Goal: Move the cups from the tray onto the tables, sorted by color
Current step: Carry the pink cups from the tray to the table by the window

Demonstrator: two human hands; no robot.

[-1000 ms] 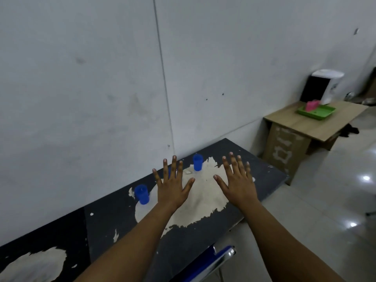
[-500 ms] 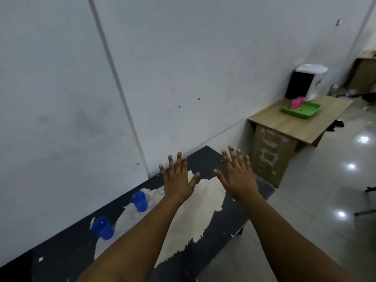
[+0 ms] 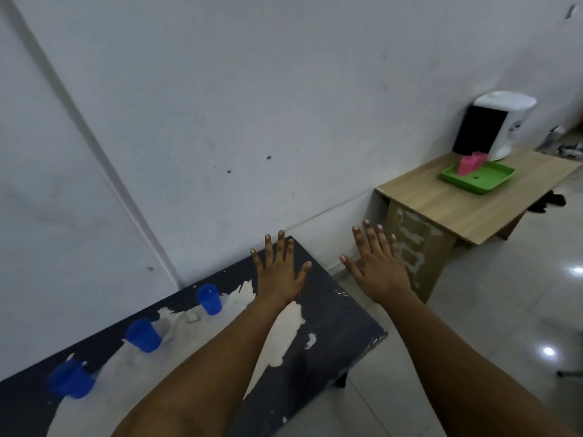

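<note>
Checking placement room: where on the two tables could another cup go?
Wooden table: bare near half, in front of the green tray. Dark table: bare right end past the blue cups; the wall side is crowded with them.

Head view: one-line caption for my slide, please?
Open left hand and right hand above worn black table holding blue plastic cups; pink cups remain on green tray.

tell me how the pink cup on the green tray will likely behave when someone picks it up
The pink cup looks like thin plastic, so it is probably light and fairly stiff. It looks tall and narrow on the green tray, so a sideways knock could tip it. Its outline is blurred and may be more than one cup nested, in which case they might come up together.
</note>
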